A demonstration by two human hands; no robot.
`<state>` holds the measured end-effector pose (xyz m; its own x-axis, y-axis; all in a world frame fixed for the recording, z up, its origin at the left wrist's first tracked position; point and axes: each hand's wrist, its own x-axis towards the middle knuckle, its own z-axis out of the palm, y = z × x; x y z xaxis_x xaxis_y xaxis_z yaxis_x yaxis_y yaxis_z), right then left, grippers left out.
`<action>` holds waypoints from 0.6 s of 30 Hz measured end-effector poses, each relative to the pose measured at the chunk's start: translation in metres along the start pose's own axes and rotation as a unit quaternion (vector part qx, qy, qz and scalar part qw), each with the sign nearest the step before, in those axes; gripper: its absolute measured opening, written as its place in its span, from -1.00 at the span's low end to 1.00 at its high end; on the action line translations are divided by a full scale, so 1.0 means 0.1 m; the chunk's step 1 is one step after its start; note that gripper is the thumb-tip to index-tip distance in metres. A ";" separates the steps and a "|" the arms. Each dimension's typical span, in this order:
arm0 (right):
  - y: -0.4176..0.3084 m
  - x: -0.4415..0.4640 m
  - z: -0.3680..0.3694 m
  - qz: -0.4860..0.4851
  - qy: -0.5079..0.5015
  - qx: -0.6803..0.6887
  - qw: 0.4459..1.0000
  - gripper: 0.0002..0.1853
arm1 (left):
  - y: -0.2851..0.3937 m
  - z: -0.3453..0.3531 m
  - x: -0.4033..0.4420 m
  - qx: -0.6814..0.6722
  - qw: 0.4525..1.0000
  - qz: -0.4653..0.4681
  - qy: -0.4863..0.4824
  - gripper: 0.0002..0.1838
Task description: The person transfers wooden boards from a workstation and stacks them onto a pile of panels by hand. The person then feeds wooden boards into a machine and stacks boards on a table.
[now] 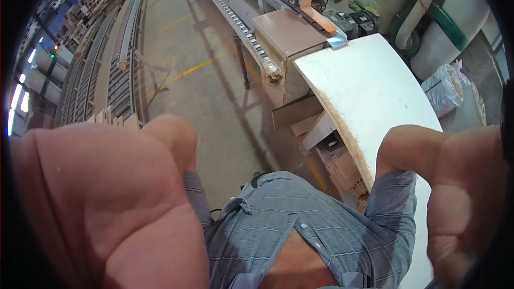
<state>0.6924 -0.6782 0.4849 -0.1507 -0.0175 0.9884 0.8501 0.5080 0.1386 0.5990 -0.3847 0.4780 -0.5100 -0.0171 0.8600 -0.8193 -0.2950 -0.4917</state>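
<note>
My left hand (123, 198) is raised very close to the camera and fills the lower left. Its palm side and wrist show, but the fingers run out of sight past the dark edge. On the other side, my right hand (466, 203) is lifted near the right rim of the view, its fingers also hidden. Both forearms bend up from the short sleeves of a grey-blue checked shirt (278, 208). Whatever the hands touch near the camera cannot be made out. Nearest below my right arm is a white-topped table (369, 85) with a worn brown edge.
A conveyor machine (289, 32) with a chain track runs ahead beside the table. Wood pieces (342, 171) are stacked beneath the tabletop. Roller tracks (120, 93) stand at the left across the concrete floor (209, 107). White sacks (444, 91) and large dust-collector bags (450, 21) are at right.
</note>
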 end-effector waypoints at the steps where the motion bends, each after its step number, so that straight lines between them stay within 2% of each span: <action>1: 0.00 0.00 -0.02 0.000 0.003 -0.002 1.000 -0.50 | 0.00 0.01 0.00 -0.006 1.000 -0.002 -0.002 -0.60; 10: 0.07 0.11 -0.41 -0.024 -0.005 0.026 0.999 -0.53 | -0.23 0.11 0.13 -0.047 0.998 0.049 0.003 -0.60; 15: 0.09 0.71 -0.62 -0.013 -0.011 0.037 0.999 -0.54 | -0.62 0.04 0.63 -0.051 0.997 0.051 -0.002 -0.60; 18: 0.01 0.98 -0.69 -0.023 -0.019 0.066 0.997 -0.55 | -0.57 0.03 0.94 -0.054 0.995 0.083 -0.015 -0.59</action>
<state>0.7129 -0.7387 0.5858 -0.2100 -0.0116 0.9776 0.7682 0.6166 0.1723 0.5984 -0.3723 0.5872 -0.6332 -0.0857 0.7692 -0.7492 -0.1814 -0.6370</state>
